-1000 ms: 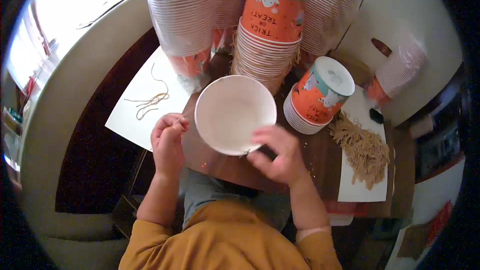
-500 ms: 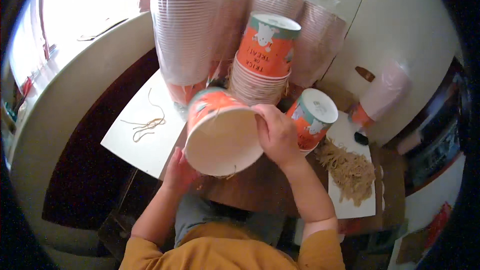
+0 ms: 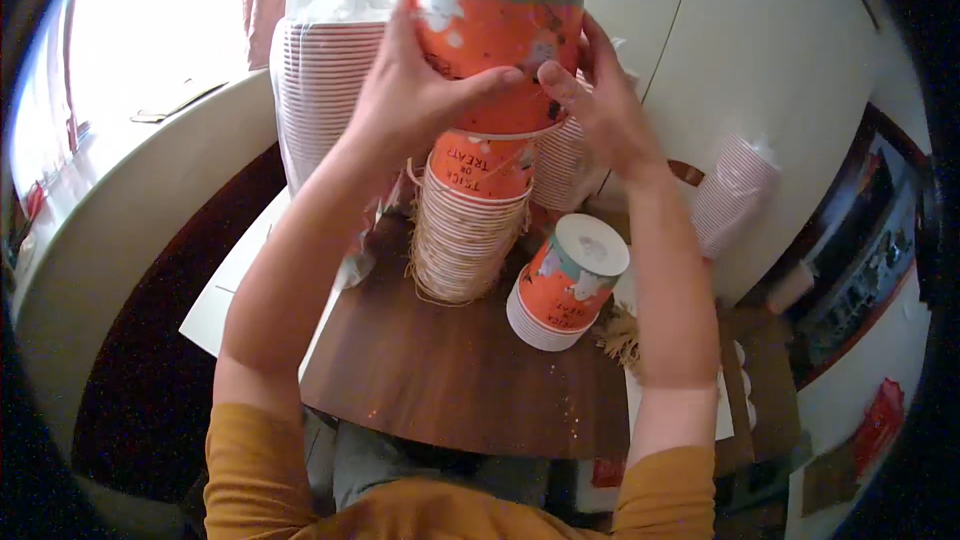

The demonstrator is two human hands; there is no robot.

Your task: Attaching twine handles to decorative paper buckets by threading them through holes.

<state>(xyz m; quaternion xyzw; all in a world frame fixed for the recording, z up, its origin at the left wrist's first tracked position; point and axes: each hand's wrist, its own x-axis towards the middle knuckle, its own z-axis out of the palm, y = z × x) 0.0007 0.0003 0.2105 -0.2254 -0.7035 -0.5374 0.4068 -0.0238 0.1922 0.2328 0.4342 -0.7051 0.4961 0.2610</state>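
Note:
An orange paper bucket [image 3: 505,45] with a green band is upside down between my two hands, low over the tall stack of upturned buckets [image 3: 468,245]. My left hand [image 3: 415,85] grips its left side, thumb across the front. From the right, my right hand [image 3: 605,105] clasps it, its thumb pointing toward the left one. The bucket's rim covers the upper part of the stack's top bucket. Twine strands hang around the stacked rims. To the right of this stack stands a shorter stack of upturned buckets [image 3: 565,290].
Plastic-wrapped columns of nested buckets [image 3: 325,100] rise at the back left, partly behind my left arm. Another wrapped column [image 3: 735,195] leans at the right. A bundle of tan twine [image 3: 622,338] lies beside my right forearm. The brown table [image 3: 450,380] has a curved front edge.
The bucket has gone from in front of me, mouth toward me, up and away to the top of the tall stack, now mouth down. Both hands moved with it.

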